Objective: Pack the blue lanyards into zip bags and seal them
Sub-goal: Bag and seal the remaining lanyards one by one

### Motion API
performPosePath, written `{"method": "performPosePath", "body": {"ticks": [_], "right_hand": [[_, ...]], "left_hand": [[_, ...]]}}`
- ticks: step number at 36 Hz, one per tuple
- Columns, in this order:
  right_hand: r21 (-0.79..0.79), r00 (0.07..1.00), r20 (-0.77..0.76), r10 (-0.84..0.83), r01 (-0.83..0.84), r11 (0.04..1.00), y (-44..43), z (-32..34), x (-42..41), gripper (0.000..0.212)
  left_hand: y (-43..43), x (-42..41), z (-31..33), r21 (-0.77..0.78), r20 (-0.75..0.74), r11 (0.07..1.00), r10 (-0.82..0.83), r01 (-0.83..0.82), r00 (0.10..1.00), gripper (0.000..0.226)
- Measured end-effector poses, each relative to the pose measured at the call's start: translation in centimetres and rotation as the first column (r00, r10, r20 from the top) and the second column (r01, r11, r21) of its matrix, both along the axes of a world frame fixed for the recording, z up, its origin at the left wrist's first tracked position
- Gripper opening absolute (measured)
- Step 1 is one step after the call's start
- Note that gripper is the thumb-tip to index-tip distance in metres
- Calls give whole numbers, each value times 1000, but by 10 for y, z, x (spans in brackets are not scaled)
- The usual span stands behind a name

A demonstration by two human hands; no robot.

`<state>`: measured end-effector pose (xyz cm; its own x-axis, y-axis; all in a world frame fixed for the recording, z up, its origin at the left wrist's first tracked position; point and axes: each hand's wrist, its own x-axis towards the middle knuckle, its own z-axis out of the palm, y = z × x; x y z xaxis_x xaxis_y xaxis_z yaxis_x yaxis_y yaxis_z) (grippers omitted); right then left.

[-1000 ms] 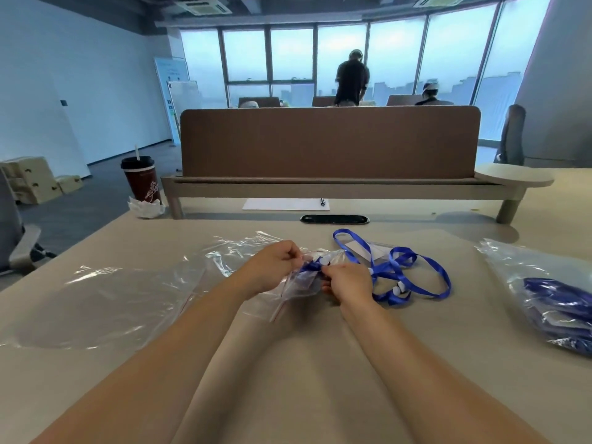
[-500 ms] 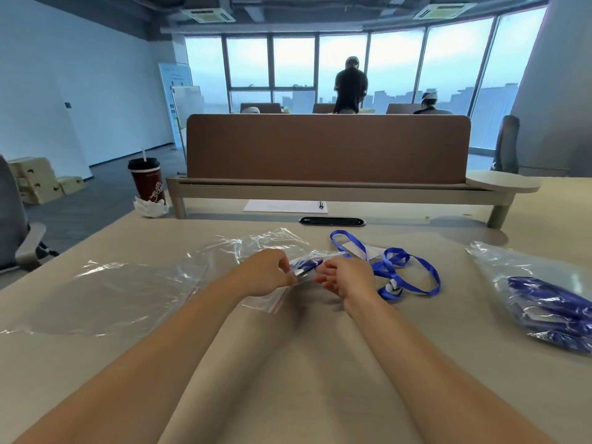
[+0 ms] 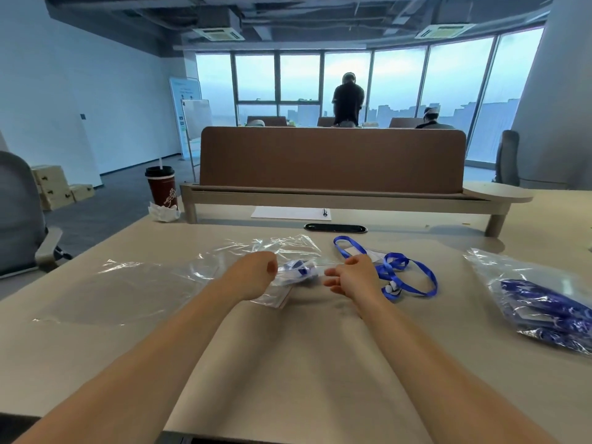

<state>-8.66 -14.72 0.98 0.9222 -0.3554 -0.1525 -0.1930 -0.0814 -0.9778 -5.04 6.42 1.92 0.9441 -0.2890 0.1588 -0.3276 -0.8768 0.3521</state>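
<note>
A small clear zip bag [image 3: 296,273] with a folded blue lanyard inside lies on the table between my hands. My left hand [image 3: 256,273] is curled at the bag's left edge and grips the plastic there. My right hand [image 3: 351,276] hovers just right of the bag with loosely curled fingers, holding nothing. A loose blue lanyard [image 3: 413,277] with a white clip lies spread out directly right of my right hand.
Several empty clear bags [image 3: 128,291] lie flat at the left. A big plastic bag of blue lanyards [image 3: 544,307] sits at the right edge. A brown desk divider [image 3: 333,158], a paper sheet [image 3: 288,213] and a red cup [image 3: 161,187] stand at the back.
My hands have drawn apart. The right hand has let go of the lanyard end at the bag's mouth, and the blue lanyard now sits inside the small bag.
</note>
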Motion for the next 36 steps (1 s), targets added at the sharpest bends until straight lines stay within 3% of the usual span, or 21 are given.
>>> {"method": "performPosePath", "body": {"ticks": [5,9,13,23,31,36], "right_hand": [[-242,997,-14,69,-71,968,0,-8,-5,70],[-342,994,-36,105,-111,933,-1,-12,-3,42],[-466,986,72,151,-101,879,-6,-11,2,24],[-453,962,238,131,-9,891,-20,28,9,19],[-439,910,406,80,118,891,-26,82,6,18],[-348,921,380,82,60,936,-30,88,7,22]], "left_hand": [[7,0,-9,-311,-89,950,3,-31,996,20],[13,2,-15,-415,-51,906,62,-78,997,26],[20,-1,-15,-499,-7,864,82,-75,997,30],[24,4,19,-522,36,840,198,-150,980,4],[8,9,71,-677,75,733,158,-66,985,15],[-3,8,78,-806,-50,586,82,-88,995,12]]}}
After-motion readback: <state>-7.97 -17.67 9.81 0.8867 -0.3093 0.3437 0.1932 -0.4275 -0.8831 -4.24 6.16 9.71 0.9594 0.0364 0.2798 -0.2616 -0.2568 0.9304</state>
